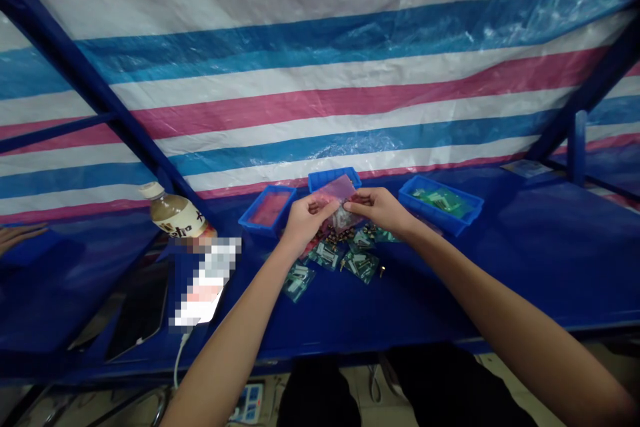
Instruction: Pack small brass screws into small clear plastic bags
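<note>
My left hand (306, 217) and my right hand (379, 205) pinch a pink translucent plastic bag (336, 192) between them, above the blue table. Something pale shows at the bag, too small to make out. Below my hands lies a pile of small brass-coloured pieces (343, 235). Around it are several green plastic bags (361, 265) with light metal parts inside. One loose brass piece (383, 271) lies apart at the right.
Blue trays stand behind: one with pink bags (273, 207), one at the middle (320, 180), one with green bags (440, 200). Leftward are a drink bottle (175, 213), a lit phone (205, 290) on a cable and a dark tablet (143, 300). Another person's hand (20, 235) shows far left.
</note>
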`<control>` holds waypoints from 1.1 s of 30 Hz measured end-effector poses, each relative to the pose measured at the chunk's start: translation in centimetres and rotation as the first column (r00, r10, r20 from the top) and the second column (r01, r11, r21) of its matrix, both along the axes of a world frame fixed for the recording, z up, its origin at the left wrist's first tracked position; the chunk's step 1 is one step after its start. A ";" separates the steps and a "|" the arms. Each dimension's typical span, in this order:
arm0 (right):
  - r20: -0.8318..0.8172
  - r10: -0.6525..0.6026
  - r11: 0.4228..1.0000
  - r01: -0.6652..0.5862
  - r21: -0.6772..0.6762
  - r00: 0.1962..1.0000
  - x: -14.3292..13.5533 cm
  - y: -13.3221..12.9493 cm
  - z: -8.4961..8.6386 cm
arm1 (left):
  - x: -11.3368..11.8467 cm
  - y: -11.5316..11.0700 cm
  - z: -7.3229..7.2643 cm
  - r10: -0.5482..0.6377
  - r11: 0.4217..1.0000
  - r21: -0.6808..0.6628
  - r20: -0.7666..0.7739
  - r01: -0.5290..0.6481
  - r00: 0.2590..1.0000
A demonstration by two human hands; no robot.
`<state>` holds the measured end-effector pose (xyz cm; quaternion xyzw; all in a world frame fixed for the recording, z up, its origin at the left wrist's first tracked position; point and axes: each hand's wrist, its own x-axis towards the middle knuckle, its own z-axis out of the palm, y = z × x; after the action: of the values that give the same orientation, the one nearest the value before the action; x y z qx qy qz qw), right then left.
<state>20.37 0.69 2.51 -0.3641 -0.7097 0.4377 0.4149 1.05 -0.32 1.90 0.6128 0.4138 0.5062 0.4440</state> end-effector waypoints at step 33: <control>0.306 -0.259 0.900 0.114 0.420 0.916 0.3 -0.2 1.0 | -4.0 1.0 1.5 0.406 0.896 0.400 -0.561 -0.194 0.721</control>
<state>20.72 0.50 3.52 -0.4133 -0.8073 0.1705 0.3852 -2.91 0.65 3.45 0.7323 0.5474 0.3957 0.0870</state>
